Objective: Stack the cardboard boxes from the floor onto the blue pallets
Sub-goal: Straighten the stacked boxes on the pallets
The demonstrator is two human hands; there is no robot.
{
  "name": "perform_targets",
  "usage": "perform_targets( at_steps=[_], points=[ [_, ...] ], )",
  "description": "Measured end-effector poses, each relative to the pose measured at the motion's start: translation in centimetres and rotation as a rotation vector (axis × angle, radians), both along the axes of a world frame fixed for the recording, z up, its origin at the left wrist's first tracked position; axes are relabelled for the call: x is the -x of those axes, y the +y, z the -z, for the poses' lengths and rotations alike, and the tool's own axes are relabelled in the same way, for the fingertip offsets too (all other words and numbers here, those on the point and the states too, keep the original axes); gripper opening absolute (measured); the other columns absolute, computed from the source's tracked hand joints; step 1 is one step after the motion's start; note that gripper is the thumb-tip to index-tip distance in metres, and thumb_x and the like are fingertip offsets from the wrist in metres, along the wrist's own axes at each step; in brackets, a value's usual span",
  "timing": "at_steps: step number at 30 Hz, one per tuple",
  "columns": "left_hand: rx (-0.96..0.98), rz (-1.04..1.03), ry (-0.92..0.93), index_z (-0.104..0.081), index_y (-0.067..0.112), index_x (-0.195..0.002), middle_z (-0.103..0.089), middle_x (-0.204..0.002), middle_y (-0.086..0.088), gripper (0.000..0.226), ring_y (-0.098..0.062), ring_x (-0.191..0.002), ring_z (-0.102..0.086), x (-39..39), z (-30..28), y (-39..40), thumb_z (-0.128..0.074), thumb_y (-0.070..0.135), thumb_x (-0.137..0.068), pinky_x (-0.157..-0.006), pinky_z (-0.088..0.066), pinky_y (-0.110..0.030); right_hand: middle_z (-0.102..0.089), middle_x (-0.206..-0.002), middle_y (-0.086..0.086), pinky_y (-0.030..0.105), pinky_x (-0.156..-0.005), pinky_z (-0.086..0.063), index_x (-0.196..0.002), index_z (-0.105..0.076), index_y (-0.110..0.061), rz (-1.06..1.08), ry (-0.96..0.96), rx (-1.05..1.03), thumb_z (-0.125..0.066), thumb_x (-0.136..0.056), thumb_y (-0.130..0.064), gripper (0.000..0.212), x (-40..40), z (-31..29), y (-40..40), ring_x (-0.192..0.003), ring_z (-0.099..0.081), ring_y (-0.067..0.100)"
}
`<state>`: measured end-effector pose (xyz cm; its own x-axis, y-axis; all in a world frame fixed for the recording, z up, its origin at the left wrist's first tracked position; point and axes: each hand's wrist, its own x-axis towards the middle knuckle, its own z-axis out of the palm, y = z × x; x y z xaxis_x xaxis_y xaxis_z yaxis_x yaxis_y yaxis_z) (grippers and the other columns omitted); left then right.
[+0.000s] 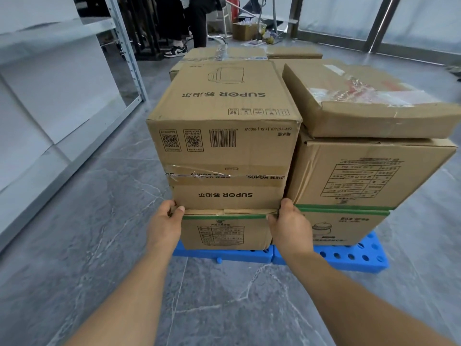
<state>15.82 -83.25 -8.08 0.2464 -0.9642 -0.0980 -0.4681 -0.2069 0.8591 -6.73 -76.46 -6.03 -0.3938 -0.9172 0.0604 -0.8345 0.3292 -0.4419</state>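
The floor is grey stone with thin white veins. A metal shelf rack stands at ten o'clock, and someone's legs and black-and-white shoes show at twelve o'clock.

In the middle sit the blue pallets, two of them side by side, touching. Boxes are piled on them in two stacks. The left stack has a small box with green tape at the bottom, then a SUPOR box, then a bigger SUPOR box on top with its print upside down. The right stack, just beside it at three o'clock, has a wide box with a green band and a flat crushed box lying tilted on top. More boxes sit behind.

Both bare arms reach straight out from six o'clock, a little apart. The left hand presses the left edge of the stack, where the bottom box meets the one above, thumb on the front corner. The right hand does the same on the right edge, its fingers tucked in the gap between the stacks. Both hands are curled against the cardboard, not closed into fists. I cannot tell if they are lifting anything.
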Motion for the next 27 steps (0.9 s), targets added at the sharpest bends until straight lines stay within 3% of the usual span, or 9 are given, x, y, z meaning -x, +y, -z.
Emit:
perform_targets(
  at_steps=[9, 14, 19, 23, 27],
  points=[
    [0.021, -0.009, -0.014, -0.053, 0.017, -0.088, -0.059, -0.078, 0.005, 0.005, -0.019, -0.078, -0.055, -0.6, 0.3, -0.3, -0.053, 0.020, -0.093, -0.071, -0.038, -0.030, -0.062, -0.101, 0.012, 0.029, -0.060, -0.035, -0.104, -0.047, -0.006, -0.002, 0.039, 0.049, -0.049, -0.094, -0.022, 0.019, -0.3, 0.7, -0.2, -0.087, -0.060, 0.031],
    [0.038, -0.023, -0.015, -0.052, 0.020, -0.089, -0.058, -0.079, 0.007, 0.005, -0.010, -0.069, -0.052, -0.9, 0.2, -0.3, -0.052, 0.018, -0.093, -0.058, -0.034, -0.024, -0.062, -0.100, 0.011, 0.028, -0.059, -0.034, -0.103, -0.048, -0.006, -0.039, 0.080, 0.058, -0.050, -0.094, -0.027, 0.023, -0.4, 1.0, 0.0, -0.085, -0.061, 0.031],
    [0.043, -0.040, 0.006, -0.052, 0.020, -0.092, -0.060, -0.087, 0.005, 0.004, -0.014, -0.078, -0.054, -0.8, 0.1, -0.4, -0.050, 0.017, -0.094, -0.065, -0.035, -0.026, -0.062, -0.099, 0.010, 0.028, -0.058, -0.033, -0.103, -0.048, -0.006, -0.034, 0.102, 0.065, -0.050, -0.094, -0.029, 0.024, -0.7, 1.1, -0.3, -0.086, -0.062, 0.030],
    [0.051, -0.033, -0.050, -0.052, 0.020, -0.095, -0.059, -0.089, 0.006, 0.004, -0.014, -0.079, -0.052, -0.8, 0.1, -0.4, -0.051, 0.017, -0.094, -0.062, -0.033, -0.024, -0.062, -0.099, 0.010, 0.028, -0.059, -0.033, -0.101, -0.048, -0.007, -0.032, 0.109, 0.069, -0.051, -0.093, -0.028, 0.023, -0.5, 1.0, -0.6, -0.087, -0.062, 0.030],
    [0.045, -0.028, -0.024, -0.053, 0.021, -0.097, -0.058, -0.093, 0.008, 0.007, -0.013, -0.084, -0.053, -0.7, 0.0, -0.5, -0.053, 0.016, -0.093, -0.071, -0.034, -0.025, -0.063, -0.098, 0.011, 0.028, -0.059, -0.033, -0.099, -0.048, -0.006, -0.041, 0.103, 0.085, -0.051, -0.093, -0.027, 0.022, -0.5, 0.9, -0.7, -0.086, -0.062, 0.030]
  ],
)
